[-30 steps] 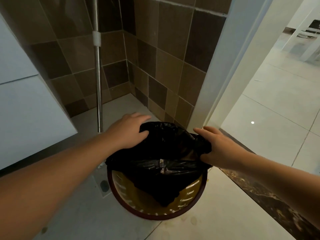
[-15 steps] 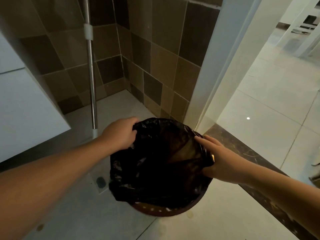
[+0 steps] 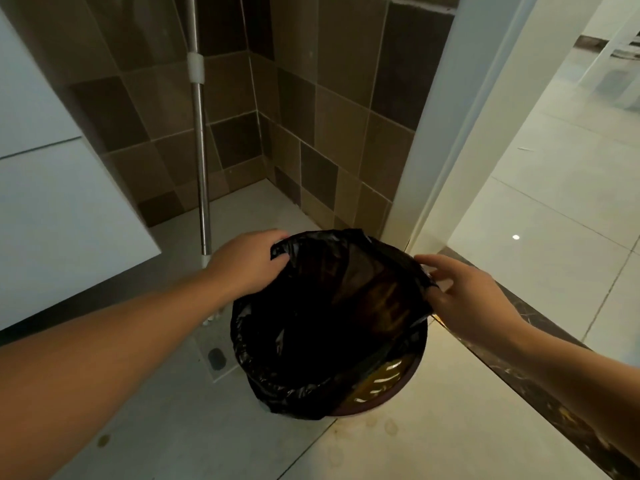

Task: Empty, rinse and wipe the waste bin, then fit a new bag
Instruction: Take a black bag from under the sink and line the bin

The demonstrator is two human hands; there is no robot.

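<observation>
A round waste bin (image 3: pixel 388 400) with a dark red rim and a yellow slotted inside stands on the floor below me. A black plastic bag (image 3: pixel 311 341) lies open inside it, its mouth spread over the bin's left and near rim. At the far left of the bag's edge, my left hand (image 3: pixel 247 265) grips the plastic. My right hand (image 3: pixel 464 292) pinches the bag's edge on the right, lifted a little above the rim. The near right part of the rim and some yellow wall are bare.
A metal mop pole (image 3: pixel 201 150) leans in the tiled corner behind the bin. A white cabinet (image 3: pixel 52 188) juts out on the left. A white door frame (image 3: pixel 450 116) and a dark marble threshold (image 3: pixel 540 382) lie to the right, with pale floor tiles beyond.
The bag, bunched across the bin's far half a second ago, has been spread open and pulled toward me over the left and near rim. Both hands have stayed on its edge.
</observation>
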